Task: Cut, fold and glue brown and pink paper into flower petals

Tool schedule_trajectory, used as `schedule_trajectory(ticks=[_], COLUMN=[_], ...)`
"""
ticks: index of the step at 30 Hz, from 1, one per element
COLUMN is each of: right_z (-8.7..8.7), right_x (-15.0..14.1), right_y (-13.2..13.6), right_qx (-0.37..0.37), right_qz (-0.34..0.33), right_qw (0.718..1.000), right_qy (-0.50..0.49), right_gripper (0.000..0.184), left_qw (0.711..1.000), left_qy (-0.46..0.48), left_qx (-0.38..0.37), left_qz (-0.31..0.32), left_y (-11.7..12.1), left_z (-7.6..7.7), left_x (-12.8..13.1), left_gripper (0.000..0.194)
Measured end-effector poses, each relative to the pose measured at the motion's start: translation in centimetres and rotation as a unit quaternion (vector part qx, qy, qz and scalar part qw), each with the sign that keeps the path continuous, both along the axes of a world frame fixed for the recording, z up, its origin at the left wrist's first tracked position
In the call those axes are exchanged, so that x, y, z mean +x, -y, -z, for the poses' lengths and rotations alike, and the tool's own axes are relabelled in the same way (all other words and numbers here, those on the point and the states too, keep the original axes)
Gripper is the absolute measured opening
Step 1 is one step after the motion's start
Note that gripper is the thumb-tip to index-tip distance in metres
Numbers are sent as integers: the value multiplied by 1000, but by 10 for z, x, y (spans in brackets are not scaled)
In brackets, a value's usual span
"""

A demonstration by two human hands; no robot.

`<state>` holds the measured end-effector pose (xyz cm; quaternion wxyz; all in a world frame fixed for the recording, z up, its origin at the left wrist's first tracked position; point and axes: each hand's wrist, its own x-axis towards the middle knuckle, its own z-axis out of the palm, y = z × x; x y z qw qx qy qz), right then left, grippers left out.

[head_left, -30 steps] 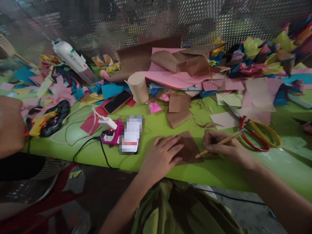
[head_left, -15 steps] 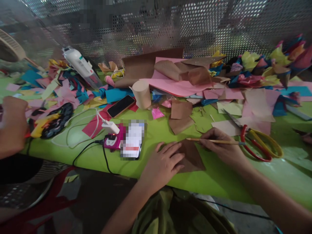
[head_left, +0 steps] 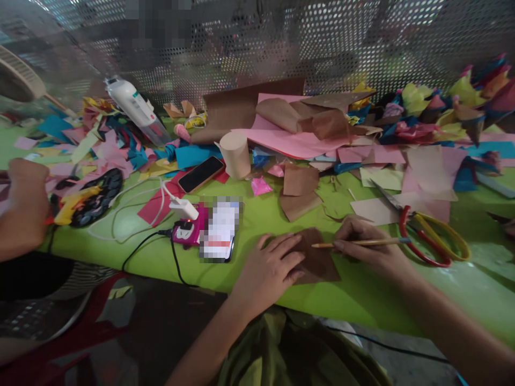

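Observation:
A small piece of brown paper [head_left: 318,262] lies flat on the green table [head_left: 257,212]. My left hand [head_left: 269,265] rests on its left side with the fingers spread and stretched out. In my right hand [head_left: 362,241] is a pencil [head_left: 378,242], pinched between thumb and fingers, its tip pointing left over the paper. Whether the tip touches the paper I cannot tell. Scissors [head_left: 426,236] with one red and one yellow handle lie partly open to the right of my right hand. Two more brown pieces [head_left: 300,193] overlap beyond the paper.
Left of my hands are a lit phone [head_left: 220,228], a pink power socket [head_left: 188,230] with cords, and a dark phone [head_left: 201,174]. A paper roll [head_left: 235,155] stands behind. Coloured paper scraps line the back. At far left is another person's arm [head_left: 26,203].
My right hand has drawn the pencil tip slightly nearer to me and to the right, away from the paper's far edge. My left hand stays in place on the paper.

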<state>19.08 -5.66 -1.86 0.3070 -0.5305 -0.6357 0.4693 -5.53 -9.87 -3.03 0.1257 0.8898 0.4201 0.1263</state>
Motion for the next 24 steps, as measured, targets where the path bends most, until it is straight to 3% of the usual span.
schedule_trajectory(ticks=[9,18,20,24], right_z=[-12,-10,-6,4], right_x=[-1,3,6,4], right_y=[9,12,12,7], right_qx=[-109,-138,-132,-41], right_qz=[-110,-138,-115,-7], right_qw=[987,980,982,992], right_qy=[-37,-43,-65,-118], right_gripper=[39,41,38,33], left_qw=[1000,1000,1000,999], left_qy=[15,17,26,44], left_qx=[-3,0,9,29], left_qz=[0,4,3,-1], left_y=[0,0,0,1], left_z=[-1,-3,-2,-1], left_x=[0,-1,-1,-1], left_gripper=[28,25,26,25])
